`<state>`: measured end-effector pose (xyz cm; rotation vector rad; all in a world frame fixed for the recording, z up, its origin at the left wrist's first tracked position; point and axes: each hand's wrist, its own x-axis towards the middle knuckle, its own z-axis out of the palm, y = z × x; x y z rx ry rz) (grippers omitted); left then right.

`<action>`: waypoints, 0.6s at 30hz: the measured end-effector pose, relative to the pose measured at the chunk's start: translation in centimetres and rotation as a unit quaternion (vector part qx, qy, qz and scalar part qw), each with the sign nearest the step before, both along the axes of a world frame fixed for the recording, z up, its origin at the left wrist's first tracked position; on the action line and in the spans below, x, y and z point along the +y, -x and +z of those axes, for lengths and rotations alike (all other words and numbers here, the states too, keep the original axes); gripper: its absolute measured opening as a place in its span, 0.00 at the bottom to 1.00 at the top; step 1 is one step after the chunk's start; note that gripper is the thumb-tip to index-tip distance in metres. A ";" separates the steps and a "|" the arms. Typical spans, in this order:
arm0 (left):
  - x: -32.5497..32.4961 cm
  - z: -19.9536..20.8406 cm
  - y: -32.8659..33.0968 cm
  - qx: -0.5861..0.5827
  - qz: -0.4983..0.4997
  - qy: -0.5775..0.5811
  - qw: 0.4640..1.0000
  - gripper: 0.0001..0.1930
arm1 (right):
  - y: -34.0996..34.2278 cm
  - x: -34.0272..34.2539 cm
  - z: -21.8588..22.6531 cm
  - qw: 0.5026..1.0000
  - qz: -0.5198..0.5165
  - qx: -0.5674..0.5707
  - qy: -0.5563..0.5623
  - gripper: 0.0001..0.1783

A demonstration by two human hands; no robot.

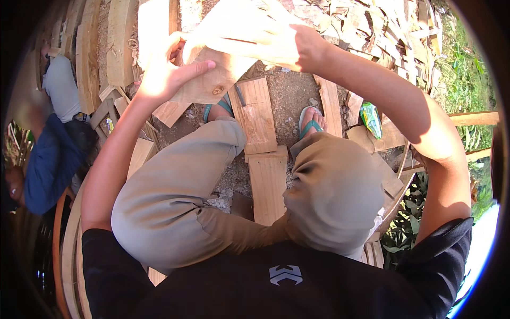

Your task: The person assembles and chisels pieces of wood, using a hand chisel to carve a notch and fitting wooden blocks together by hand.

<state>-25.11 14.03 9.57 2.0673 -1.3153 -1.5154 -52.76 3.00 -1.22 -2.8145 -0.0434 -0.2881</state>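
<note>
A pale wooden board (pixel 215 82) with a round knot is held up at the top middle, in front of my feet. My left hand (pixel 172 74) grips its left side, with the thumb laid over the face. From the right, my right hand (pixel 292 45) is closed on the upper part of the wood, where strong sun washes out the fingers. A thin dark gap crosses the bright area, and I cannot tell whether a second piece lies against the board. Between my feet, a short plank (pixel 256 114) with a dark narrow tool (pixel 240 95) on it rests near another wood block (pixel 268 186).
Long planks (pixel 121 42) stand at the upper left, and wood offcuts (pixel 366 24) heap at the upper right. A green packet (pixel 371 120) lies right of my sandalled foot (pixel 312 121). Another person (pixel 53 154) in blue sits at the far left. Green plants border the right.
</note>
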 end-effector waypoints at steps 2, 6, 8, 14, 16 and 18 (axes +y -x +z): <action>2.5 -1.2 -1.7 -0.011 0.034 -0.002 0.999 0.41 | -0.8 1.2 5.8 0.991 -0.034 -0.100 0.088 0.22; 6.2 2.1 -2.9 -0.090 -0.001 0.023 0.996 0.33 | 4.8 9.0 5.2 0.951 -0.145 -0.073 -0.262 0.14; 6.8 5.5 -2.4 -0.093 -0.019 0.013 0.995 0.32 | 6.7 14.1 3.4 0.886 -0.133 0.172 -0.410 0.16; 13.9 6.5 -1.9 -0.086 0.075 -0.055 0.992 0.31 | 5.2 29.1 -3.5 0.613 -0.278 0.563 -0.480 0.37; 17.3 5.6 -1.5 -0.089 0.088 -0.071 0.990 0.31 | 2.9 30.1 -1.8 0.545 -0.462 0.528 -0.459 0.49; 19.6 4.4 -1.0 -0.120 0.088 -0.042 0.988 0.30 | 1.4 31.8 0.4 0.454 -0.591 0.495 -0.447 0.58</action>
